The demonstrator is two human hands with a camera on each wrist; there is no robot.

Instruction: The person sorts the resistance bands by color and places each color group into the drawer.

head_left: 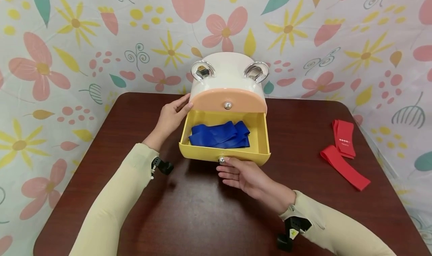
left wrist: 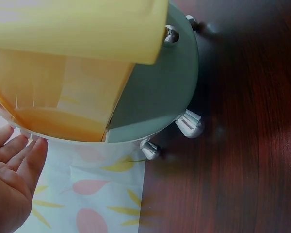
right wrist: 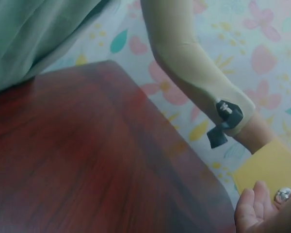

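Observation:
A small rounded cabinet (head_left: 227, 70) with a white shell stands toward the back of the table. Its yellow drawer (head_left: 260, 136) is pulled out, with folded blue bands (head_left: 219, 134) lying inside. My left hand (head_left: 171, 117) rests along the cabinet's left side, fingertips at the shell's edge; the left wrist view shows this hand (left wrist: 14, 170) with its fingers extended. At the drawer's front, my right hand (head_left: 246, 175) has its thumb right beside the silver knob (head_left: 221, 160), the other fingers loosely extended below. In the right wrist view the knob (right wrist: 282, 195) shows beside the fingers.
Above the open drawer is a closed orange drawer (head_left: 206, 102) with its own silver knob. Two red bands (head_left: 345, 169) lie on the dark wooden table (head_left: 189, 218) at the right. A flower-patterned cloth (head_left: 131, 34) hangs behind the table.

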